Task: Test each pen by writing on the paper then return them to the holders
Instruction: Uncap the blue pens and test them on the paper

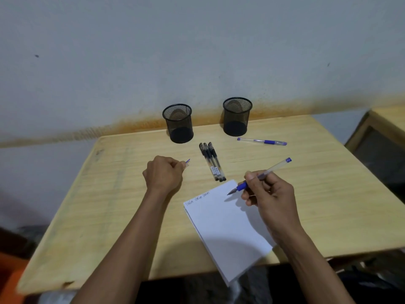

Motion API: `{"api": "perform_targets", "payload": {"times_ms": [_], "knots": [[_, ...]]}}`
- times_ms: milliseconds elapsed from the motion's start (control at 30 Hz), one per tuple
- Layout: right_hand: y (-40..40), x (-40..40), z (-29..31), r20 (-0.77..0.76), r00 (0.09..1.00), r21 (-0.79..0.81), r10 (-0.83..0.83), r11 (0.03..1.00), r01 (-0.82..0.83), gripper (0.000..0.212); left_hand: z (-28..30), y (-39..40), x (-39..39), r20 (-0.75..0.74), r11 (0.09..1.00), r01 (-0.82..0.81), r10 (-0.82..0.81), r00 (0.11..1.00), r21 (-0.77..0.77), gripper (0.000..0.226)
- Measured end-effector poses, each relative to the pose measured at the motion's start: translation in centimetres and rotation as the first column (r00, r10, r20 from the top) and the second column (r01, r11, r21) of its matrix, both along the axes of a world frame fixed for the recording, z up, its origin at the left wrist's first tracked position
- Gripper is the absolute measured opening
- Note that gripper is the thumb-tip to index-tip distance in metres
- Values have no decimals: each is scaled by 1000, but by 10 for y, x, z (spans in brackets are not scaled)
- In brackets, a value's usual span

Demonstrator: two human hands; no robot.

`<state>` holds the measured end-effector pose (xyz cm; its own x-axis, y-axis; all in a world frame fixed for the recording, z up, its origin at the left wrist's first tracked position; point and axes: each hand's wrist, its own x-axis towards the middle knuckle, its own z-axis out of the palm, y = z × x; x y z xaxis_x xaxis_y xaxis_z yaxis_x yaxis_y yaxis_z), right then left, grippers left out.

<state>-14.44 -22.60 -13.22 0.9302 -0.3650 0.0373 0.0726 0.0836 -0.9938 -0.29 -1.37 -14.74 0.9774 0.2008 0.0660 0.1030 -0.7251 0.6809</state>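
My right hand [266, 194] grips an uncapped blue pen [263, 176], its tip just above the top edge of the white paper pad [228, 229]. Three short written marks sit along the pad's top left. My left hand [164, 175] is closed around the pen's cap [188, 161], whose blue clip pokes out past my fingers. Three black pens [211, 161] lie side by side between my hands. Another blue pen [262, 141] lies capped near the right holder. Two black mesh holders [178, 122] [237, 116] stand at the back, with no pens showing in them.
The wooden table [109, 205] butts against a pale wall. The pad overhangs the table's near edge. A second wooden piece of furniture [385, 128] stands at the right, beyond a gap.
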Motion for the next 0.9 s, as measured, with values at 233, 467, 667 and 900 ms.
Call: {"api": "perform_targets", "payload": {"times_ms": [233,467,667,900], "knots": [[4,1,4,-7,1000,28,12,1000,-11,19,-1,6,-22,136,981,33,-6,991,-193,36],[16,21,8,10,998,-153,68,986,-66,19,-14,11,-76,252,857,499,-458,852,-131,37],[29,37,-15,-104,986,-327,131,932,-158,11,-39,19,-77,131,761,582,-632,764,287,52],[28,38,-26,-94,981,-355,170,915,-192,16,-52,20,-76,234,756,556,-643,729,344,46]]}}
